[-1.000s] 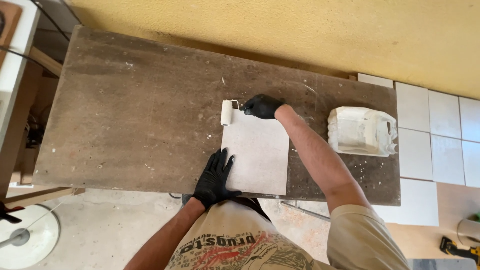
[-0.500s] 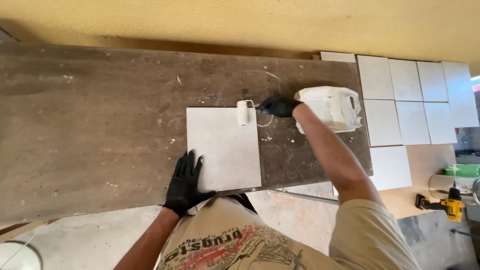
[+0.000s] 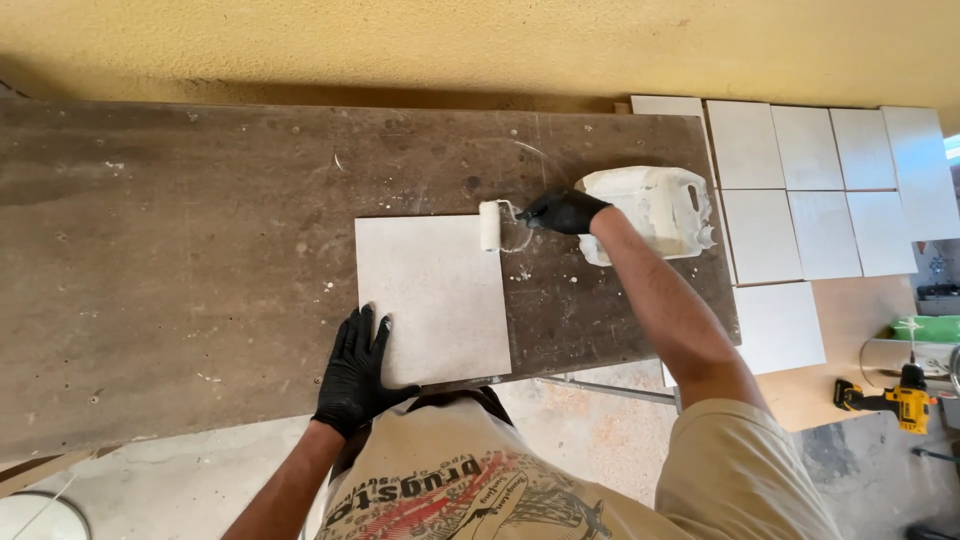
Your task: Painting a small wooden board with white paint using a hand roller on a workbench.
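A square light grey tile [image 3: 435, 295] lies flat on a brown, stained workbench [image 3: 200, 260]. My left hand [image 3: 355, 372], in a black glove, presses flat on the tile's near left corner with fingers spread. My right hand [image 3: 562, 211], also gloved in black, grips the handle of a small white paint roller [image 3: 490, 225]. The roller head rests at the tile's far right corner. Just right of that hand stands a cut-open white plastic jug [image 3: 655, 210].
Several light tiles [image 3: 800, 180] lie in rows on a wooden surface to the right of the bench. A yellow and black cordless drill [image 3: 890, 400] lies on the floor at the right. A yellow wall [image 3: 480, 45] runs behind the bench. A white bucket rim [image 3: 40, 515] shows bottom left.
The view has swung left to right, so the bench and tile sit further left in frame. The roller stays at the tile's far edge, near the right corner. My left hand remains pressed on the tile.
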